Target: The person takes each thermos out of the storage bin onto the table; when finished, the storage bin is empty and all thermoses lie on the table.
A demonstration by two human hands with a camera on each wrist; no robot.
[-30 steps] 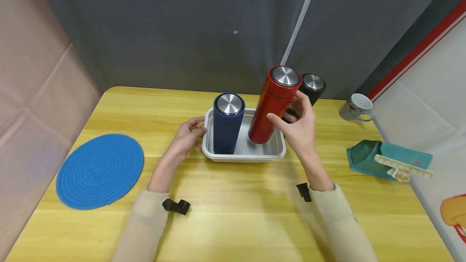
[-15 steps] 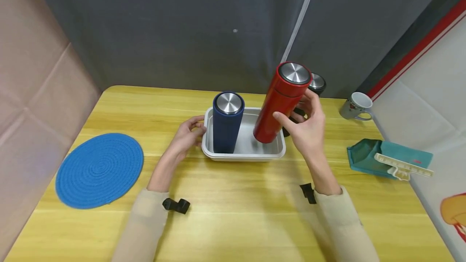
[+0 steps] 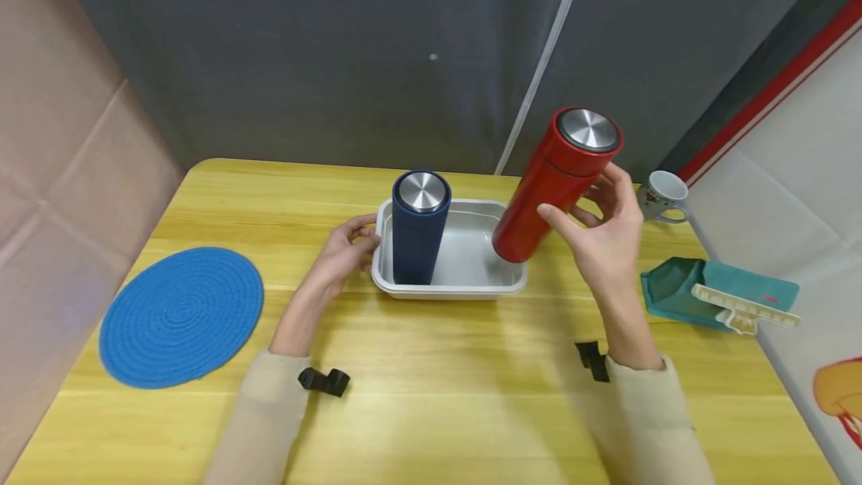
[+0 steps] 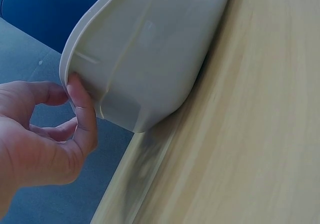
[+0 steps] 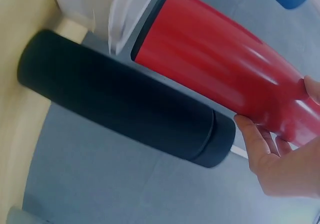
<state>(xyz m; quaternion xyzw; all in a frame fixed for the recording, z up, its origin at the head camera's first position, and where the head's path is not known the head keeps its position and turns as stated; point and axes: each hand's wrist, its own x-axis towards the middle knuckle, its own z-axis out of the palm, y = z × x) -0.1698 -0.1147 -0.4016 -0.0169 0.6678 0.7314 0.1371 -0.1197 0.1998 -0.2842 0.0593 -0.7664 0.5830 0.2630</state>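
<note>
Well, my right hand (image 3: 609, 234) grips the red flask (image 3: 548, 185), which leans with its base near the right rim of the tray (image 3: 471, 257) (whether they touch, I cannot tell). If I keep the base too low, it could catch this rim and jerk the tray, though my left hand (image 3: 346, 249) pinches the opposite end; the blue flask (image 3: 419, 242) inside might then topple. Also, swinging carelessly could knock the black flask (image 5: 115, 93) just beside.
</note>
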